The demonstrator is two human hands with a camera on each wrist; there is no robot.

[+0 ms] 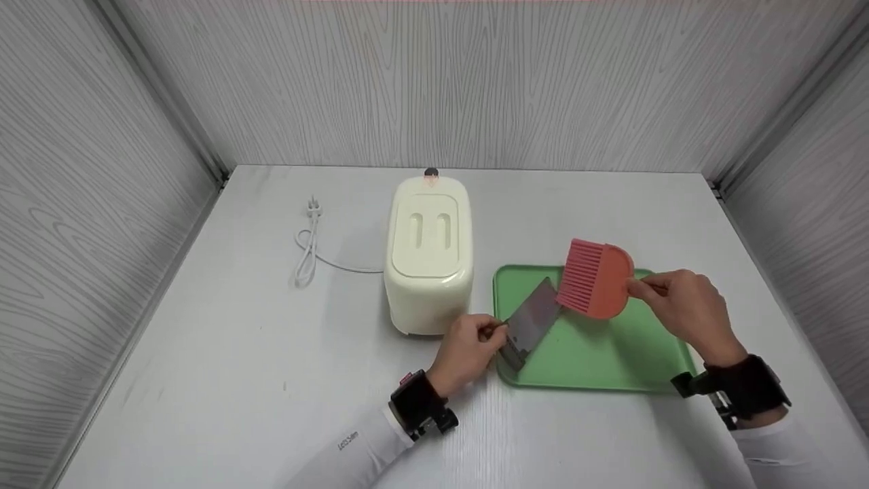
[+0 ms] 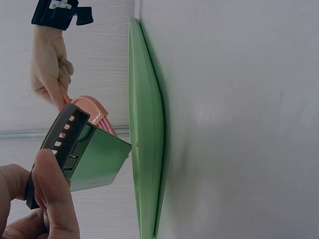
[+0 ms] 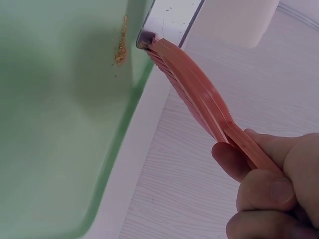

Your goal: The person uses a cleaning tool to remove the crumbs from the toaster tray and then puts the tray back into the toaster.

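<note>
A thin metal crumb tray (image 1: pixel 535 316) with a dark handle (image 2: pixel 62 134) is pinched by my left hand (image 1: pixel 470 348) at its handle end. It slants down over the left part of a green tray (image 1: pixel 590 360). In my right hand (image 1: pixel 689 309) I grip an orange brush (image 1: pixel 609 282) by its rounded back. The brush's pink bristles meet the crumb tray's far end, where the right wrist view shows a few bits on the metal (image 3: pixel 172 12). Brown crumbs (image 3: pixel 121 45) lie in a short line on the green tray.
A cream toaster (image 1: pixel 431 238) with its lid on stands left of the green tray, close to my left hand. Its white cord and plug (image 1: pixel 311 238) lie on the table further left. Wood-patterned panels (image 1: pixel 434 88) enclose the table at the back and sides.
</note>
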